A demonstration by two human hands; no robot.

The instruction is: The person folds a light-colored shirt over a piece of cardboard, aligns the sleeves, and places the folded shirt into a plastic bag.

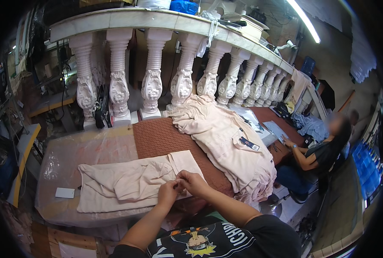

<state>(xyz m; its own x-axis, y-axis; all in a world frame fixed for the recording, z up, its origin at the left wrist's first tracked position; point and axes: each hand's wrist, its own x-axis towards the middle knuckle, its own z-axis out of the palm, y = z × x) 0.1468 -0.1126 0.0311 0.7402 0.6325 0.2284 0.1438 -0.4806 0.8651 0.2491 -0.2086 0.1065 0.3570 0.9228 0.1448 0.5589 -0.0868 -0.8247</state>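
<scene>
A pale pink garment [127, 178] lies folded into a long shape on the table in front of me. Over its right end, my left hand [168, 193] and my right hand [192, 184] meet, fingertips pinched together. Whatever is between the fingers is too small and covered to name. A blank-looking white tag [65, 192] rests beside the garment's left edge. To the right is a heap of similar pale pink garments [217, 133], loosely stacked, with a dark hang tag [248, 144] on top.
Clear plastic sheeting [101, 146] covers the table's left part; a textured brown cloth [159, 136] covers the middle. White carved balusters [152, 81] line the far side. At the right a seated person [316, 159] works near blue clothing [312, 127]. A metal stool [271, 207] stands below.
</scene>
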